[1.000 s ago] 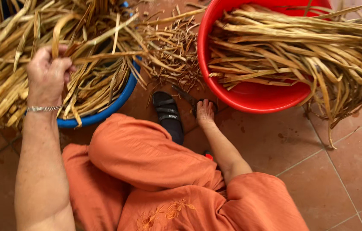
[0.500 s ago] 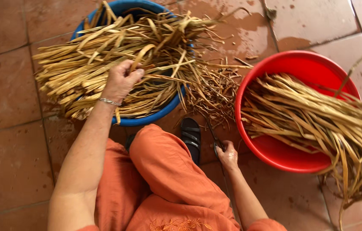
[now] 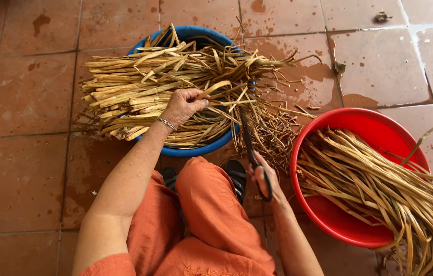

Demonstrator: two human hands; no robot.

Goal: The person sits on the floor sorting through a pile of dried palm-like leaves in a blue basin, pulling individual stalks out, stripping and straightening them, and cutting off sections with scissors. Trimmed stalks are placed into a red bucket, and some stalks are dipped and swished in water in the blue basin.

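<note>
Pale straw-coloured dried plant strips and long black-handled scissors being handled over a tiled floor.

The flat, ribbon-like strips are lying heaped crosswise over a round blue plastic basin, their ends hanging past its rim to the left; the left hand is gripping a few strips at the heap's middle. The scissors are pointing away from the person, blades toward the basin, with the right hand curling through the handles.

Terracotta floor tiles with pale grout lines fill the view. Dark wet patches spread toward one o'clock, under soft, even daylight.
</note>
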